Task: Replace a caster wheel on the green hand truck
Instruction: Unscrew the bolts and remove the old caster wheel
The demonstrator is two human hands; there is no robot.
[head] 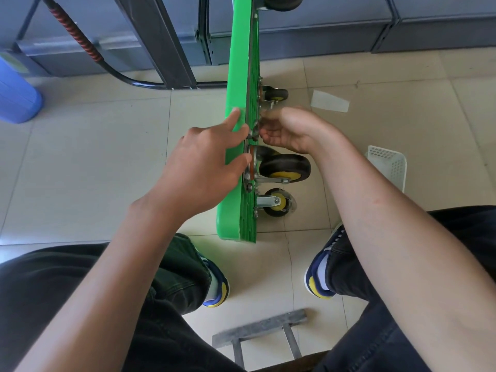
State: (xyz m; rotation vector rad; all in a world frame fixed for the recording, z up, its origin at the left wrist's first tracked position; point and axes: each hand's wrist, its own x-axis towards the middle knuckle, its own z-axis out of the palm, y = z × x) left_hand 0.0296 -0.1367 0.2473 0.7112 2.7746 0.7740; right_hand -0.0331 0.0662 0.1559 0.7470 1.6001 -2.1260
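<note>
The green hand truck (239, 76) stands on its side edge on the tiled floor, its wheels pointing right. A large black caster wheel with a yellow hub (285, 167) sits against the underside on its metal plate (251, 167). My left hand (204, 162) presses flat on the deck side, fingers straight, thumb by the plate. My right hand (284, 128) is on the underside just above that caster, its fingertips curled round a small metal fastener (255, 131) at the plate's corner. Three more casters show: a near low one (277, 204), a far one (276, 94) and a top one (283, 1).
A white mesh basket (389, 165) lies on the floor at right, with a scrap of paper (330, 102) beyond it. A blue container (16, 95) stands at left. Grey shelving (161, 41) and the truck's black handle (77, 36) are behind. A grey metal frame (263, 328) lies between my feet.
</note>
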